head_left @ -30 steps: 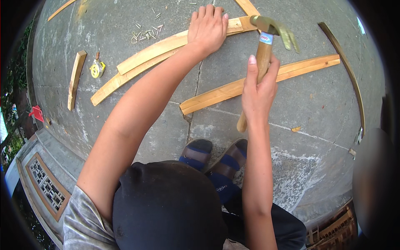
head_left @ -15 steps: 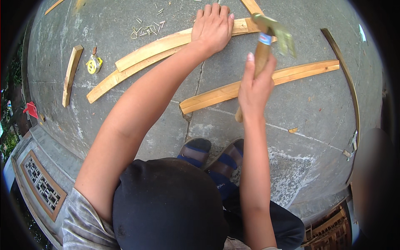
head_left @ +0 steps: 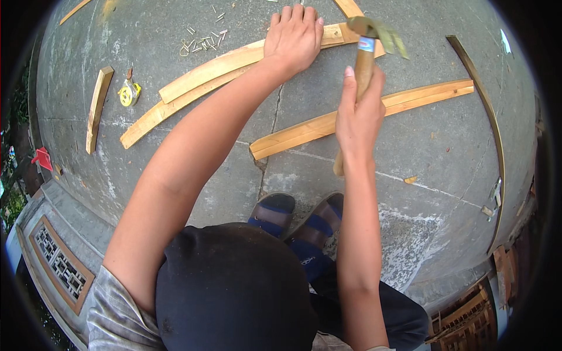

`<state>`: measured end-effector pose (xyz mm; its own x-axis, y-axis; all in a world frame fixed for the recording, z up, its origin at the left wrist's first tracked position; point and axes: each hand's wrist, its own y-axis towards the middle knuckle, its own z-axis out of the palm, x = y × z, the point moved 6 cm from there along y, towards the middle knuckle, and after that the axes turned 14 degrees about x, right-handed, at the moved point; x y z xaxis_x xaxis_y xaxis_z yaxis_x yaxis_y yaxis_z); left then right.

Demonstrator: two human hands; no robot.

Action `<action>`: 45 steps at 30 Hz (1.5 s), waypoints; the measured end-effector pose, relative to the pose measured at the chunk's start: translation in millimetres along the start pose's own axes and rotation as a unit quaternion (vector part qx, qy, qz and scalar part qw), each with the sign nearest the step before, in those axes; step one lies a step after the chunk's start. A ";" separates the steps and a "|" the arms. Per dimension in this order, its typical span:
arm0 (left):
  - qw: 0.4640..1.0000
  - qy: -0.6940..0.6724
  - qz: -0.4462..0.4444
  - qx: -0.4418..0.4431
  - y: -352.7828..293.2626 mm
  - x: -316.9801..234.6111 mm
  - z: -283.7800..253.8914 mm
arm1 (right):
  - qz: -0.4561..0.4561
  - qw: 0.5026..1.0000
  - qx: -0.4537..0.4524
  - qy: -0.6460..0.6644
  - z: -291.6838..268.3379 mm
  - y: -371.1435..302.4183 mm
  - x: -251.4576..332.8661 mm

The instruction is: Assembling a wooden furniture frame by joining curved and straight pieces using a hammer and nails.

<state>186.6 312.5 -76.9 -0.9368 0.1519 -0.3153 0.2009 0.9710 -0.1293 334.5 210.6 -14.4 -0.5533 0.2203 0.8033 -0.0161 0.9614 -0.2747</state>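
My right hand (head_left: 360,114) is closed round the wooden handle of a claw hammer (head_left: 366,55). The hammer's head hangs over the right end of two wooden boards, its claw pointing right; whether it touches the wood I cannot tell. Flat on the upper board (head_left: 219,65) lies my left hand (head_left: 294,38), fingers stretched away from me, pressing it from above. The lower board (head_left: 149,124) sticks out beyond it at the left end. Close to the right end, another wooden strip (head_left: 349,8) runs off at an angle.
Several loose nails (head_left: 205,44) lie left of my left hand. A yellow tape measure (head_left: 129,92) and a short wood block (head_left: 99,109) are farther left. Two joined boards (head_left: 316,133) lie between my feet and the work. A long dark strip (head_left: 486,102) stretches along the right.
The hammer has shifted slightly left and its head has turned a little over the board's end. My left hand stays on the board. The whole view has drifted slightly.
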 end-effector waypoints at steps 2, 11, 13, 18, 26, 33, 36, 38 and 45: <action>1.000 0.001 0.000 0.000 -1.9 -1.5 -2.9 | -0.005 0.999 -0.008 0.030 -1.4 -4.1 7.8; 0.998 -0.060 -0.002 -0.010 -1.1 4.8 -2.6 | 0.037 0.992 0.003 0.117 -27.3 -24.7 2.7; 0.997 -0.048 0.057 0.036 -7.1 3.7 -3.8 | 0.050 0.978 -0.023 0.202 -37.7 -42.1 -0.9; 0.990 -0.048 0.136 -0.001 -24.0 11.0 -14.5 | 0.133 0.938 -0.039 0.316 -36.9 -70.0 -32.2; 0.987 0.025 0.155 0.047 -29.6 10.7 -34.5 | 0.168 0.925 -0.032 0.338 -30.1 -85.0 -49.7; 0.988 0.036 0.141 0.041 -31.5 3.0 -24.9 | 0.165 0.959 -0.004 0.230 -31.5 -77.8 -54.1; 0.989 0.054 0.126 0.049 -30.6 8.3 -22.5 | 0.103 0.990 -0.014 0.092 -33.6 -52.1 -41.8; 0.988 0.042 0.141 0.050 -29.2 13.0 -24.1 | 0.072 0.994 -0.005 0.082 -37.8 -28.3 -23.1; 0.990 0.023 0.136 0.013 -28.7 4.3 -44.8 | 0.057 0.988 0.096 -0.105 -16.8 41.1 -25.1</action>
<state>164.0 293.5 -32.5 -0.8590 0.4154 -0.2992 0.4541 0.8881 -0.0706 361.7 247.3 -36.9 -0.7205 0.2680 0.6396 -0.0894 0.8787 -0.4690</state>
